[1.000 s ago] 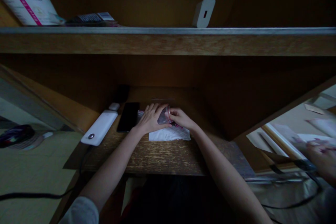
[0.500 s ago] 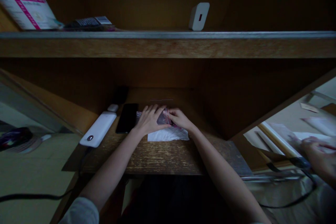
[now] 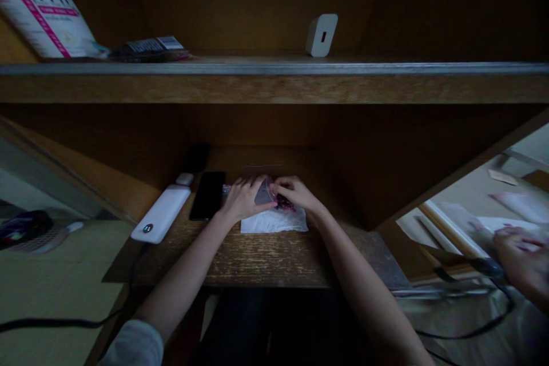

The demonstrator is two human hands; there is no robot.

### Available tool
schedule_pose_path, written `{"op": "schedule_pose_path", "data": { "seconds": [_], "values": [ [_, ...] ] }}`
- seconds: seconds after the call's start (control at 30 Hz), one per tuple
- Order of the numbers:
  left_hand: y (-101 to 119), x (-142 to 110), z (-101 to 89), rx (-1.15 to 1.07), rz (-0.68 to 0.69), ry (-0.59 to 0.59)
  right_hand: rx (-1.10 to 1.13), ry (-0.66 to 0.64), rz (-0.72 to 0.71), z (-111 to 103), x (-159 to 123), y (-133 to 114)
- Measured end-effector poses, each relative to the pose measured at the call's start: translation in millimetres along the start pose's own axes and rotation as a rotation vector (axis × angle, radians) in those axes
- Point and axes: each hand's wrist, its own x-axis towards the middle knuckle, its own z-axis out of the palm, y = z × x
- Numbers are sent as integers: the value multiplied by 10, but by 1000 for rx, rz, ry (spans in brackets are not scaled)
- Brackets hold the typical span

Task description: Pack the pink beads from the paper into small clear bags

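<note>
Gently, the left hand (image 3: 244,199) and right hand (image 3: 297,192) are pinching with curled, nearly closed fingers a clear plastic bag (image 3: 265,193) lying on a white paper sheet (image 3: 274,222), and it looks light, limp and slippery, best held along its edges.

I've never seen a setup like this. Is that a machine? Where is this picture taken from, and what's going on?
There's no machine here. These are a person's own bare hands, filmed by a camera worn on their head, looking forward and down. The left hand and right hand both hold a small plastic bag with something dark red inside. It sits on a white sheet on a wooden shelf. To the left lie a black phone and a white power bank. At far right, another person's hand is over some papers.
</note>
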Motion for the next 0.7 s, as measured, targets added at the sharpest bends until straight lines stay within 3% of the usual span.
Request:
{"op": "schedule_pose_path", "data": {
  "seconds": [0.17,0.33,0.7],
  "values": [
    [-40,4,-39,-16,-92,-40,-90,57,69,-254,-41,186],
    [-43,-4,-48,-12,-145,-119,-287,1,136,-341,-39,470],
    [-26,-1,-71,6,-151,-176,-326,-88,133,-287,-33,450]
  ]
}}
